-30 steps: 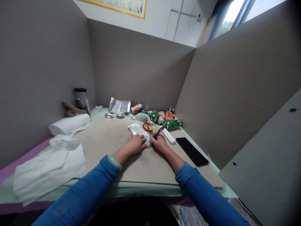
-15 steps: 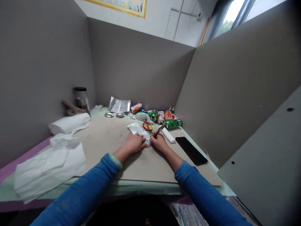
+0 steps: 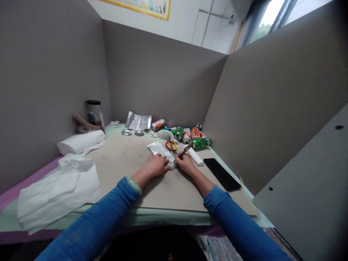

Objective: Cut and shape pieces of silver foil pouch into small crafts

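My left hand [image 3: 156, 165] lies flat with its fingers stretched over the lower part of a thin silvery metal sheet [image 3: 157, 148], pressing it to the board. Close beside it, my right hand [image 3: 186, 164] grips a dark pen-like tool [image 3: 186, 150] between thumb and fingers. The tool slants up and away to the right; its working tip sits low by the sheet's right edge and is too small to make out. Just beyond the sheet rest scissors with red and yellow handles [image 3: 171, 145]. A white rolled strip [image 3: 195, 156] lies right of the tool.
Beneath my hands is a beige board [image 3: 122, 159]. A black phone-like slab [image 3: 221, 174] lies at right. Several drink cans [image 3: 201, 143] and a larger metal sheet [image 3: 139, 121] line the back. White paper [image 3: 59, 188], a roll [image 3: 81, 142] and a black-lidded jar [image 3: 95, 113] stand left.
The view has shifted very slightly. Both hands stay in place over the metal sheet, with the right hand and its tool nearly unmoved.
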Demonstrator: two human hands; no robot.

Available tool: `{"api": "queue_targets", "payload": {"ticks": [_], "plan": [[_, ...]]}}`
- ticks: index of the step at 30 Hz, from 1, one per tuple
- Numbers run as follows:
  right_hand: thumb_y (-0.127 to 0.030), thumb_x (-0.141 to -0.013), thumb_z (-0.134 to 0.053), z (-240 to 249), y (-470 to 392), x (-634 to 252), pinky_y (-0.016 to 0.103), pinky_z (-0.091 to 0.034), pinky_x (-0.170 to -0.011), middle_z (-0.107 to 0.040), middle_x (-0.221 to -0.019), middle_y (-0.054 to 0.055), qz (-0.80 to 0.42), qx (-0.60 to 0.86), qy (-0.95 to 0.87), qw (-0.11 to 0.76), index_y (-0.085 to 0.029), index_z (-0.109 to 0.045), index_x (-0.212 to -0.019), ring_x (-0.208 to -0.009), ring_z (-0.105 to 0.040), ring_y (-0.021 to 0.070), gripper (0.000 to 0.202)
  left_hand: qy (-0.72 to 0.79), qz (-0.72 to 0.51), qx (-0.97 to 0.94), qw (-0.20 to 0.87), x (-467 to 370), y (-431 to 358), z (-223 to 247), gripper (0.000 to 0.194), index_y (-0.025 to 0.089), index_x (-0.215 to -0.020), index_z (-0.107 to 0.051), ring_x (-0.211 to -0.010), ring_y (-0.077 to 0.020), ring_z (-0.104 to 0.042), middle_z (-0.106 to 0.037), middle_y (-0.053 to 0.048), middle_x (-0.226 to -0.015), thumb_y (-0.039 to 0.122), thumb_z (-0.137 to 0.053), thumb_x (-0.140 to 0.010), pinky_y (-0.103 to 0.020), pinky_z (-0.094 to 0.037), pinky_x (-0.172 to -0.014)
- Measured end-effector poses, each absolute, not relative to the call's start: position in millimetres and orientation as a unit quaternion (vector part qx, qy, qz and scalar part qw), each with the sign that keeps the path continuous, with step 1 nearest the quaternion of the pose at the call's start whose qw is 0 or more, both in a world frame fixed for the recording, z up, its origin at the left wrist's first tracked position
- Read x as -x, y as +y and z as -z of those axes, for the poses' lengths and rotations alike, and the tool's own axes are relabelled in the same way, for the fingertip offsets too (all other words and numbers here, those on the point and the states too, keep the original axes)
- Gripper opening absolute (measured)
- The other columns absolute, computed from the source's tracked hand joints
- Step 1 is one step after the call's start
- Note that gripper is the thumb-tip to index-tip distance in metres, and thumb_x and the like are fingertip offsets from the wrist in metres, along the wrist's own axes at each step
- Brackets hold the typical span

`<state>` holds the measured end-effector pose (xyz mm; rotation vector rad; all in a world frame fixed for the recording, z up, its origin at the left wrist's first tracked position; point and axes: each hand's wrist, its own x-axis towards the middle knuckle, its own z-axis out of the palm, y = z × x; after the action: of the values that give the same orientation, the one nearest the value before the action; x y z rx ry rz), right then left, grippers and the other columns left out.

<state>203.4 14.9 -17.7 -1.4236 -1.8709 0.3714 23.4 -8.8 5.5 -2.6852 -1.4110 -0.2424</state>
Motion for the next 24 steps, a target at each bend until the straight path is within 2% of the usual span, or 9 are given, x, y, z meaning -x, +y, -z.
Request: {"api": "queue_targets", "payload": {"ticks": [24], "plan": [[-0.029,-0.077,-0.047,16.1,17.0,-208.3,0.022,-0.036,-0.054,-0.056,-0.061,0.001,-0.159,0.555,-0.730,0.365,-0.016,-0.053,-0.070,-0.059,-0.051,0.0136,0.015,-0.478,0.064,0.875,0.032,-25.7,-12.5,-9.8,0.029,0.025,-0.097,-0.064,-0.107,-0.0288,-0.050,-0.063,-0.007,-0.109,0.046,-0.046,-0.087,-0.042,-0.035,-0.083]]}}
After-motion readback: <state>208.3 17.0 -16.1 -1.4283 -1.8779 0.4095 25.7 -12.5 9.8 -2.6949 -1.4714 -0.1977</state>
